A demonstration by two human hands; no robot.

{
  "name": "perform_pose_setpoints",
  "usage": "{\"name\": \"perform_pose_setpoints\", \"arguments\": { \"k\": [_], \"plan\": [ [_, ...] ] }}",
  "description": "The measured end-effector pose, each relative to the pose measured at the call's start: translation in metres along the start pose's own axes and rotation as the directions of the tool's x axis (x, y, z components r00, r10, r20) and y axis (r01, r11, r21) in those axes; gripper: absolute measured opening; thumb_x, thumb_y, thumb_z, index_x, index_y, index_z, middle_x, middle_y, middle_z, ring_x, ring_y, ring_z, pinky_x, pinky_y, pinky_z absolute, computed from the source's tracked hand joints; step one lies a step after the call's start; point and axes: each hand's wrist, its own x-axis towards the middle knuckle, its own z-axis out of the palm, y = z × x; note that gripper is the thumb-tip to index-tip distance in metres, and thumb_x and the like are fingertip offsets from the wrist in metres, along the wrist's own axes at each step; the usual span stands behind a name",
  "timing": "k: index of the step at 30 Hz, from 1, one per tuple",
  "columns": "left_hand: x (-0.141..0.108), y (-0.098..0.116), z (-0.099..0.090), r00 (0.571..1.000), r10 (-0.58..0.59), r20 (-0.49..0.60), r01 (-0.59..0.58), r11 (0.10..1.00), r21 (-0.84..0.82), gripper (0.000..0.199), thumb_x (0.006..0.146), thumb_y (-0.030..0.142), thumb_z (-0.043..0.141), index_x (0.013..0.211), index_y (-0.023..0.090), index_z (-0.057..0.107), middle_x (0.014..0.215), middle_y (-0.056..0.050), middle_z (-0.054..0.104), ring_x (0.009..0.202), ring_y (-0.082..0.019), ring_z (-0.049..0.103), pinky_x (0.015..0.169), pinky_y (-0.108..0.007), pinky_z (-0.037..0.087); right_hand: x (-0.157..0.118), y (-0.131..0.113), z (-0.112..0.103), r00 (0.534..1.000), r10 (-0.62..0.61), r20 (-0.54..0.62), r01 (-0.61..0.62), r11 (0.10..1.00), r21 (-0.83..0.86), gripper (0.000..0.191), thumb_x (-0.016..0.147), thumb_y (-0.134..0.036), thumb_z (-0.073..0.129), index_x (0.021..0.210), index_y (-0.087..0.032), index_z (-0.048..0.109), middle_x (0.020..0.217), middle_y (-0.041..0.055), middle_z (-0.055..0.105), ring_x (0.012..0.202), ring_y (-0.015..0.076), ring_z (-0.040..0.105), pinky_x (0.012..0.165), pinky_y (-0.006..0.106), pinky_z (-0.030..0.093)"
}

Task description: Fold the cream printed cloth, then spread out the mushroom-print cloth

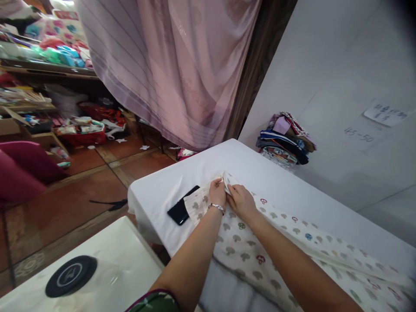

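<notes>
A white cloth with printed mushrooms (pixel 248 242) lies along the white-covered table (pixel 169 184) and runs off to the lower right. It may be a garment, but its full shape is hidden. My left hand (pixel 217 193), with a silver bracelet on the wrist, pinches the cloth near its far end. Close beside it, my right hand (pixel 242 201) grips the same edge with the fingers closed. Between both hands a small fold of the cloth stands up. A black phone (pixel 180 208) lies just left of the cloth, partly covered by its corner.
On a white surface (pixel 130 247) at lower left sits a round black object (pixel 71 276). Folded clothes (pixel 284 138) are stacked against the wall at the table's far right. A pink curtain (pixel 182 65) hangs behind. A pink chair (pixel 26 169) and a red basket (pixel 84 136) stand left.
</notes>
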Motion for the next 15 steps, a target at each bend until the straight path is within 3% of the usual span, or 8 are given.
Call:
{"name": "perform_pose_setpoints", "arguments": {
  "k": [8,15],
  "plan": [
    [0.004,-0.004,-0.004,0.985,0.168,0.028,-0.170,0.981,0.088,0.023,0.069,0.021,0.060,0.092,0.018,0.061,0.078,-0.001,0.061,0.062,-0.010,0.055,0.059,-0.023,0.046,0.000,0.003,-0.004,0.999,0.028,-0.041,-0.025,0.997,0.079,0.035,0.095,-0.026,0.034,0.120,-0.016,0.056,0.096,0.0105,0.058,0.088,0.0203,0.050,0.077,0.032,0.045],
    [-0.007,0.002,-0.004,0.937,0.287,0.200,-0.316,0.940,0.132,0.049,0.064,0.009,0.050,0.110,0.021,0.062,0.076,-0.001,0.062,0.061,-0.012,0.056,0.063,-0.026,0.050,0.005,0.005,-0.008,0.990,0.122,-0.067,-0.107,0.975,0.193,0.033,0.094,-0.025,0.033,0.117,-0.021,0.057,0.094,0.0082,0.058,0.088,0.0189,0.053,0.075,0.030,0.046]
  ]
}}
